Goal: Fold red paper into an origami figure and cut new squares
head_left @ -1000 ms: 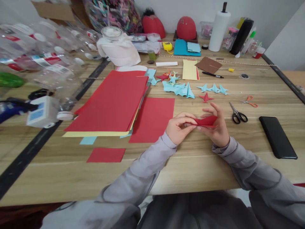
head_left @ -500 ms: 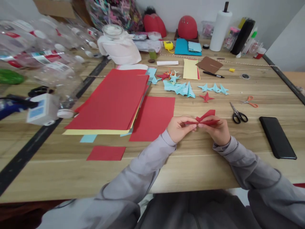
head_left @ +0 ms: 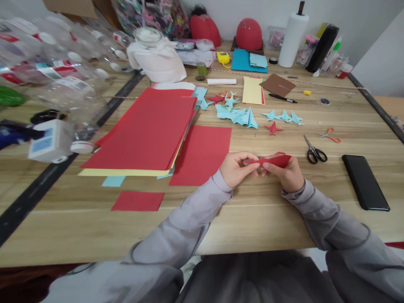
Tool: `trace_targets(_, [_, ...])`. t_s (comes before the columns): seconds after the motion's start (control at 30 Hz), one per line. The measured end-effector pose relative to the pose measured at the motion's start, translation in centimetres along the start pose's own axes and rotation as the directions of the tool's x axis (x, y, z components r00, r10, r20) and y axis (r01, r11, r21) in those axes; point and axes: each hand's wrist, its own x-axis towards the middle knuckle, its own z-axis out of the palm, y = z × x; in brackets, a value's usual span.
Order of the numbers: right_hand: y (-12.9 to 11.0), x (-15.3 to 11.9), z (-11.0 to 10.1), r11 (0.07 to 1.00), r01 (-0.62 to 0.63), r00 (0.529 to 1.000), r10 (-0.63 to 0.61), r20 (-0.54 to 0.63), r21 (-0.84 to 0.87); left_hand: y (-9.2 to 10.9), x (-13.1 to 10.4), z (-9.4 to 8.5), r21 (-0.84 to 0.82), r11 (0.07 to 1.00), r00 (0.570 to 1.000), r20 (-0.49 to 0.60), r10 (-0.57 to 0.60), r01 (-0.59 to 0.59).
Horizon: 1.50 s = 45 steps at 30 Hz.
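A partly folded piece of red paper point(head_left: 277, 160) is held between both hands above the table's front half. My left hand point(head_left: 235, 169) pinches its narrow left end between thumb and fingers. The wider right part lies in the closed fingers of my right hand point(head_left: 288, 173). Beyond the hands sits a small red folded paper crane point(head_left: 273, 128), with several light-blue paper cranes point(head_left: 285, 117) behind it. To the left of my left hand lies a flat red sheet point(head_left: 202, 155). The paper's lower side is hidden by my fingers.
Black-handled scissors point(head_left: 313, 150), small orange scissors point(head_left: 330, 134) and a black phone point(head_left: 366, 182) lie on the right. A stack of red sheets point(head_left: 142, 130) covers the left middle, with a small red rectangle point(head_left: 138, 201) before it. Plastic bottles point(head_left: 69, 92) crowd the far left.
The raised red flap near my right hand has come down, so the paper looks flatter and more closed. Both hands keep their hold, and the view has shifted slightly.
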Motion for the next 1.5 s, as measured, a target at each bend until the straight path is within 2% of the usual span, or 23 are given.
trace_targets(0.1, [0.0,0.2,-0.5,0.996,-0.079,0.991,0.076,0.106,0.029,0.3,0.0,-0.2,0.022,1.000,0.999,0.048,0.008,-0.009])
trace_targets(0.17, [-0.1,0.4,-0.8,0.988,-0.151,0.980,0.144,0.136,0.044,0.4,0.0,-0.4,0.041,0.999,0.998,0.061,0.011,-0.014])
trace_targets(0.37, [-0.1,0.4,-0.7,0.965,-0.248,0.967,0.241,0.082,0.089,0.4,0.1,-0.5,0.021,1.000,1.000,0.027,0.007,-0.008])
trace_targets(0.57, [-0.5,0.0,-0.2,0.991,-0.121,0.993,0.121,0.010,0.057,0.2,0.1,-0.1,-0.037,0.999,1.000,-0.017,-0.017,0.017])
trace_targets(0.77, [-0.5,-0.1,-0.1,0.994,-0.095,0.996,0.095,0.003,0.056,-0.1,0.1,0.2,-0.102,0.995,0.999,-0.034,-0.008,0.005])
trace_targets(0.9, [-0.1,-0.2,0.2,0.996,-0.031,0.999,0.033,-0.029,0.079,-0.4,0.2,0.4,-0.143,0.989,0.998,-0.068,0.015,-0.025])
trace_targets(1.03, [-0.2,-0.3,0.5,0.997,0.045,0.998,-0.042,-0.041,0.066,-0.3,0.2,0.5,-0.195,0.981,0.998,-0.066,-0.008,-0.005])
trace_targets(1.2, [-0.3,-0.3,0.5,0.997,0.014,1.000,-0.012,-0.021,0.071,-0.5,0.2,0.5,-0.227,0.974,0.994,-0.108,-0.035,0.009])
trace_targets(1.5, [0.5,-0.1,0.1,0.994,0.013,1.000,-0.010,-0.022,0.108,-0.3,0.1,0.8,-0.168,0.985,0.997,-0.080,0.022,-0.035])
